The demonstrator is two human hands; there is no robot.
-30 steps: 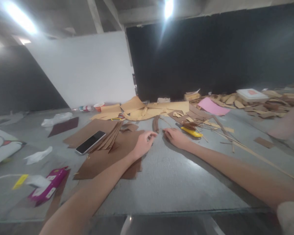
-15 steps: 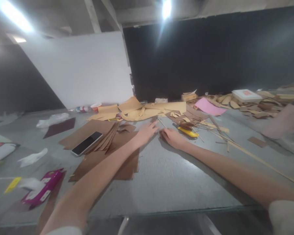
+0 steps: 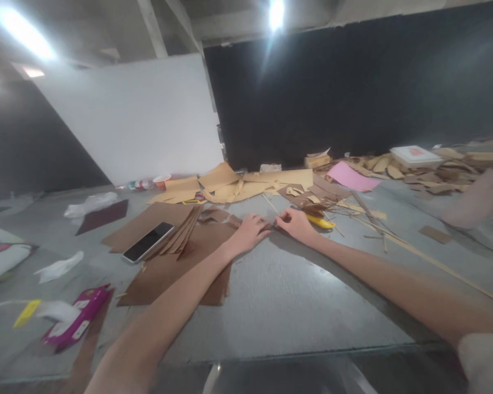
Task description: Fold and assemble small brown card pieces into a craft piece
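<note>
My left hand is on the table just past the right edge of the brown sheets, fingers bent and drawn together. Facing it, my right hand has thumb and forefinger pinched, its tips almost meeting those of the left. Something small and dark shows between the fingertips; I cannot make out what it is. A thin pale stick slants down to the right fingertips, and whether they grip it is unclear. Just behind the right hand lies a yellow-handled tool, partly covered. Stacked brown sheets lie beside and under my left forearm.
A phone rests on the brown sheets. At front left is a magenta power strip with a cable. Tan sheets, a pink sheet and scraps line the back. A long thin strip crosses the right side.
My left hand has drawn slightly nearer, its outstretched fingers now bent. The right hand has shifted a little right and turned into a pinch. The view has moved slightly.
</note>
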